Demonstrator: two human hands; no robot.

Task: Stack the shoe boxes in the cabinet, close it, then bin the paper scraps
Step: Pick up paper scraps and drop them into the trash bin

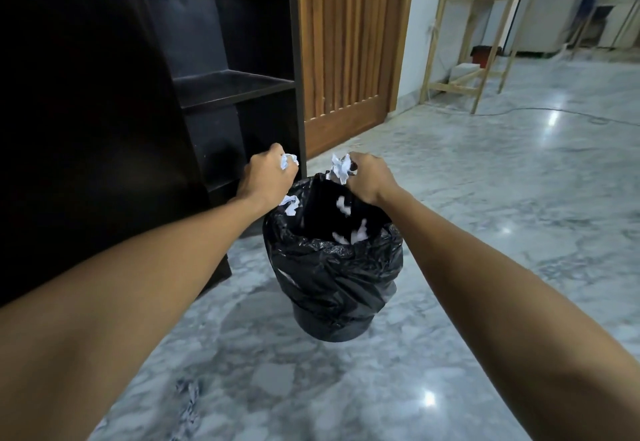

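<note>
left hand (266,181) grips paper scraps (289,160); right hand (370,177) likewise; both above bin (332,267); some apparently falling

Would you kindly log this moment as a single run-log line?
step: binning scraps | left hand: holds paper scraps | right hand: holds scraps | bin: open, scraps falling in
</note>
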